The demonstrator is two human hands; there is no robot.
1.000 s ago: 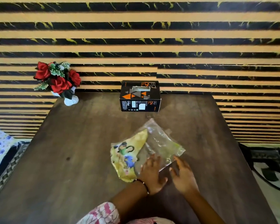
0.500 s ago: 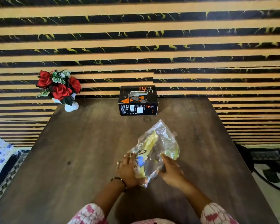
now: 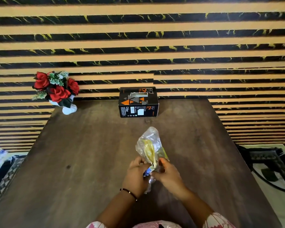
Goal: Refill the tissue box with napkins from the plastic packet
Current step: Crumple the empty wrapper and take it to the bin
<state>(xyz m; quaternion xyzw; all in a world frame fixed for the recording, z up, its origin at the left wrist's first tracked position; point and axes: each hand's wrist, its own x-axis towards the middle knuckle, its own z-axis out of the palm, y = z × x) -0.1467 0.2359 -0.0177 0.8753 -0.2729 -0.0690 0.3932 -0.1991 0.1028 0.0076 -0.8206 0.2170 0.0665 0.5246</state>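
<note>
Both hands [image 3: 152, 176] gripping plastic packet [image 3: 150, 146]

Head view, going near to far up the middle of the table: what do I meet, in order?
The two hands, left hand and right hand, side by side at the packet's near end → the plastic packet of yellow napkins, held up between them → bare wooden table → the black tissue box at the far edge → striped wall.

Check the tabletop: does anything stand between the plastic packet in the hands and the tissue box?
Nothing visible does. The plastic packet is held over bare table, and the tissue box stands straight beyond it. The flower vase sits far left.
</note>
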